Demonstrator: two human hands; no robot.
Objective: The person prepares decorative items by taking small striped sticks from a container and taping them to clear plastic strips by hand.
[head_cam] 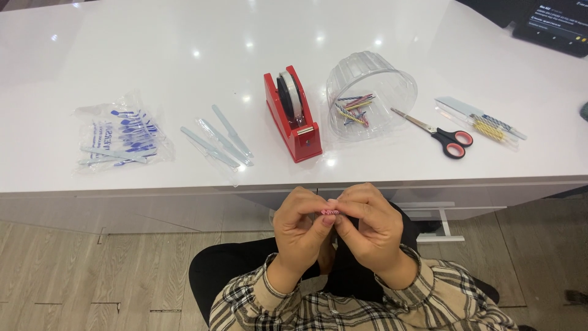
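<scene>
My left hand [299,228] and my right hand [369,225] are held together below the white counter's front edge, above my lap. Their fingertips pinch a short bundle of striped pink-and-white candles [331,211] between them. Most of the bundle is hidden by my fingers. On the counter just beyond my hands stands a red tape dispenser [293,116]. A clear plastic tub [369,95] lies on its side next to it, with several striped candles [354,109] inside.
Black-and-red scissors [441,135] lie right of the tub, and a clear packet of candles [484,122] further right. Clear plastic knives [219,140] and a bag of them [121,136] lie at the left. A dark screen [554,24] sits at the far right corner.
</scene>
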